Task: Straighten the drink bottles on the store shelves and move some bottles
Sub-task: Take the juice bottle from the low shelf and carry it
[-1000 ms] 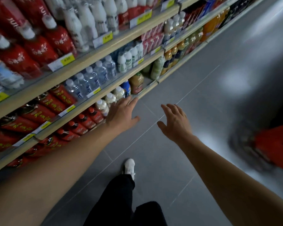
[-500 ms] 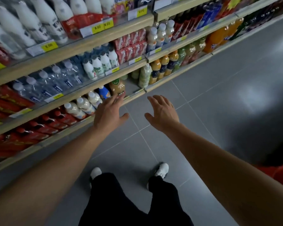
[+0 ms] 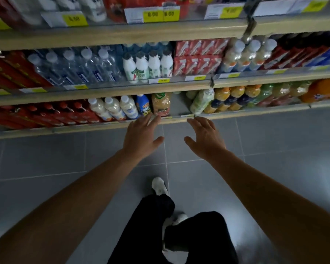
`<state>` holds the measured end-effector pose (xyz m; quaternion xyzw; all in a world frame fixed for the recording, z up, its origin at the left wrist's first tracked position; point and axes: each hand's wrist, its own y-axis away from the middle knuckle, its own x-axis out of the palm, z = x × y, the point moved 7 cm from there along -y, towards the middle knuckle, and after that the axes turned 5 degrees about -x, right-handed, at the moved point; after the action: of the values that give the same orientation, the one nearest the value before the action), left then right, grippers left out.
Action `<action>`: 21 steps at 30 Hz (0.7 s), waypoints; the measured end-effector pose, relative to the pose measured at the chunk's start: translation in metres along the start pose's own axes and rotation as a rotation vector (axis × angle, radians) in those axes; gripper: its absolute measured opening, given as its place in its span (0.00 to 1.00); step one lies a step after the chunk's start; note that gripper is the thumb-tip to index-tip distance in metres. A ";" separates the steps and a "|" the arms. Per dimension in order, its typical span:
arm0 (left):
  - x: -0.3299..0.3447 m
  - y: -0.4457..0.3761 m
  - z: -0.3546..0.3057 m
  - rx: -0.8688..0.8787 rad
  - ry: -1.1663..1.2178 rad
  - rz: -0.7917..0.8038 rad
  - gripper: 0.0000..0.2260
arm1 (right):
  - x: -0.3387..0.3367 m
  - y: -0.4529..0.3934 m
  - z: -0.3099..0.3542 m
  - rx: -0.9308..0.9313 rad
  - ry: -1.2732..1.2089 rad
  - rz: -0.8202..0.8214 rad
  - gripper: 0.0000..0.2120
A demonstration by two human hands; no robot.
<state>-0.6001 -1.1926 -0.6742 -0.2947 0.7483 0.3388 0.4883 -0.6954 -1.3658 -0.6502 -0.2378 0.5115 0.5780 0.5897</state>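
Both hands have reached the bottom shelf (image 3: 179,120) edge — left hand (image 3: 141,136), right hand (image 3: 204,139), each grip empty, fingers spread.

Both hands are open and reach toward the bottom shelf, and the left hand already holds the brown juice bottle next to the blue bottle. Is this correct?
Not quite. In the head view the left hand holds nothing: its straight fingers end at the shelf edge in front of the brown juice bottle, not curled round it. The rest is right: the right hand is open too, and the blue bottle stands beside the brown one.

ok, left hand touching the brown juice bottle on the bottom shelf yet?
Cannot tell. In the head view the left hand's fingertips overlap the shelf edge just below the brown juice bottle; no gap or contact shows plainly.
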 end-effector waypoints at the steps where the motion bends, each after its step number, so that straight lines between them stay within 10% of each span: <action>1: 0.012 -0.008 0.007 -0.021 -0.006 0.001 0.35 | 0.010 -0.014 -0.006 -0.022 0.005 0.013 0.32; 21: 0.240 -0.192 0.087 -0.269 0.132 -0.380 0.38 | 0.208 -0.283 -0.117 -0.399 -0.093 -0.205 0.32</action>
<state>-0.4898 -1.2640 -0.9654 -0.5140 0.6580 0.3176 0.4495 -0.5120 -1.4386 -0.9632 -0.3734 0.3327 0.6150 0.6096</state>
